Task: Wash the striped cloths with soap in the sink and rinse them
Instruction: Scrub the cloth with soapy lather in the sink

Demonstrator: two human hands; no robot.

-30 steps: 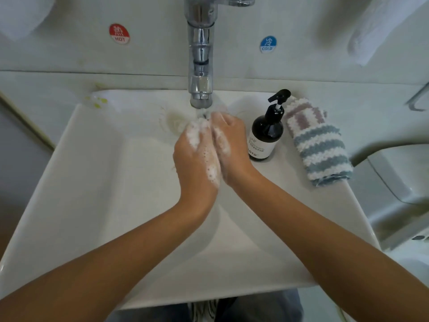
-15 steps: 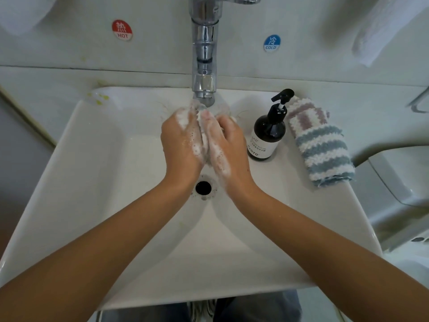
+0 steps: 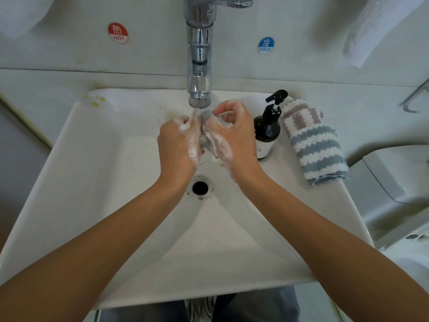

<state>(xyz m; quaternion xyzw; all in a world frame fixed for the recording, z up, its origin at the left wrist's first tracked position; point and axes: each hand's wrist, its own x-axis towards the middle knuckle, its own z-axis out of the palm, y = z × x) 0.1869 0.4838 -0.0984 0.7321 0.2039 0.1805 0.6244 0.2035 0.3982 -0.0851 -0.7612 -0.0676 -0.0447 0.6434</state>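
Under the chrome tap (image 3: 199,66), my left hand (image 3: 178,142) and my right hand (image 3: 232,133) squeeze a small wet cloth (image 3: 206,126) between them; it is grey and white and mostly hidden by fingers and foam. Soap suds cover both hands. Water runs from the spout onto the cloth. A second striped cloth (image 3: 313,145), white with blue-grey and mauve bands, lies folded on the right rim of the white sink (image 3: 92,182). Between it and my right hand stands a dark soap pump bottle (image 3: 267,131).
The drain (image 3: 200,187) lies just below my wrists. HOT (image 3: 118,32) and COLD (image 3: 266,45) stickers sit on the back wall. A white towel (image 3: 376,29) hangs at the upper right. A grey-white fixture (image 3: 399,182) borders the sink on the right.
My hands have moved up from over the drain to right under the spout. The right-hand fingers have spread and curled, showing a bit of the cloth. The drain is now uncovered.
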